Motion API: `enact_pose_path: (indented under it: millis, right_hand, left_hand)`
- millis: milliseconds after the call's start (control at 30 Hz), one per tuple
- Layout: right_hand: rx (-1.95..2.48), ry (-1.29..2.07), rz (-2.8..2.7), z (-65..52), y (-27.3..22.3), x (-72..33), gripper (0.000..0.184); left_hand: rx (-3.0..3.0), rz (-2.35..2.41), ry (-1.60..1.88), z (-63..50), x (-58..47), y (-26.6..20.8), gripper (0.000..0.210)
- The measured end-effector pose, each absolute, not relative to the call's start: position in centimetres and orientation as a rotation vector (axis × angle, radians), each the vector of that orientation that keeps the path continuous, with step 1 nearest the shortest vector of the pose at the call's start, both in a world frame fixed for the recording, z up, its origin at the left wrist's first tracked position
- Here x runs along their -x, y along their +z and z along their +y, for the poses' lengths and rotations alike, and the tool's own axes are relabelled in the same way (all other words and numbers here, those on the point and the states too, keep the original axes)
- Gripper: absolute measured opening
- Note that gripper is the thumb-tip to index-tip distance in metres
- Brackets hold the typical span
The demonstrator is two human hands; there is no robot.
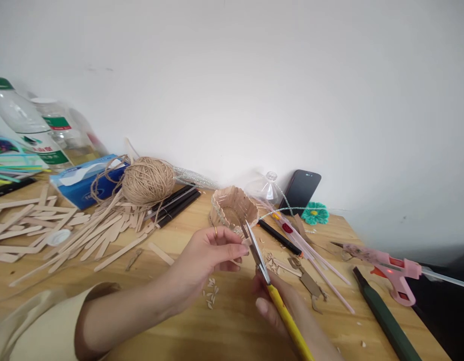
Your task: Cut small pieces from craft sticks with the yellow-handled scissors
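Note:
My left hand (212, 250) pinches a short piece of wooden craft stick (247, 242) between thumb and fingers. In my right hand (279, 306) is a pair of scissors (279, 301) with yellow handles, its blades parted beside the end of the stick piece. Just beyond my fingers stands a small round basket (232, 203) of wooden pieces, with a silvery cord around it. Small wood clippings (210, 293) lie on the table below my left hand, and more chips are scattered right of the scissors.
Loose craft sticks (28, 225), a twine ball (149, 180) and a blue tissue pack (89, 183) fill the left, with bottles (32, 125) behind. A phone (301, 190), a green flower (315, 213), pink straws (322, 265), a pink glue gun (390, 268) and a dark green tool (384, 313) lie right.

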State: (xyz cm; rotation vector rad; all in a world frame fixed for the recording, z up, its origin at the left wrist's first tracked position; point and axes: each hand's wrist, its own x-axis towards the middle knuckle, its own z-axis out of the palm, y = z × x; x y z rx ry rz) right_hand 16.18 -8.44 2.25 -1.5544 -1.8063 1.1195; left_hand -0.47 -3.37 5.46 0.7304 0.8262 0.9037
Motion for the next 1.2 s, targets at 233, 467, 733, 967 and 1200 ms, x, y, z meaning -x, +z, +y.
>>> enact_pose_path:
  millis: [233, 467, 733, 967, 1200]
  right_hand:
    - [1.503, 1.175, -1.806, -8.29, 2.27, -16.48, 0.061]
    - [1.514, 1.190, -1.792, -8.21, 2.59, -16.50, 0.061]
    - [1.522, 1.201, -1.817, -8.43, 2.67, -16.59, 0.062]
    - [1.497, 1.254, -1.825, -8.46, 2.96, -16.65, 0.064]
    - [1.474, 1.255, -1.854, -8.37, 3.24, -16.55, 0.063]
  left_hand:
    - [-0.778, 0.799, 0.853, -2.87, 0.85, 5.71, 0.015]
    - [-0.922, 0.891, 0.866, -2.60, 0.95, 5.50, 0.013]
    - [-0.967, 0.895, 0.909, -2.79, 0.84, 5.52, 0.010]
    - [-0.970, 0.882, 0.908, -2.77, 0.80, 5.58, 0.009]
    - [-0.946, 0.874, 0.919, -2.86, 0.79, 5.67, 0.008]
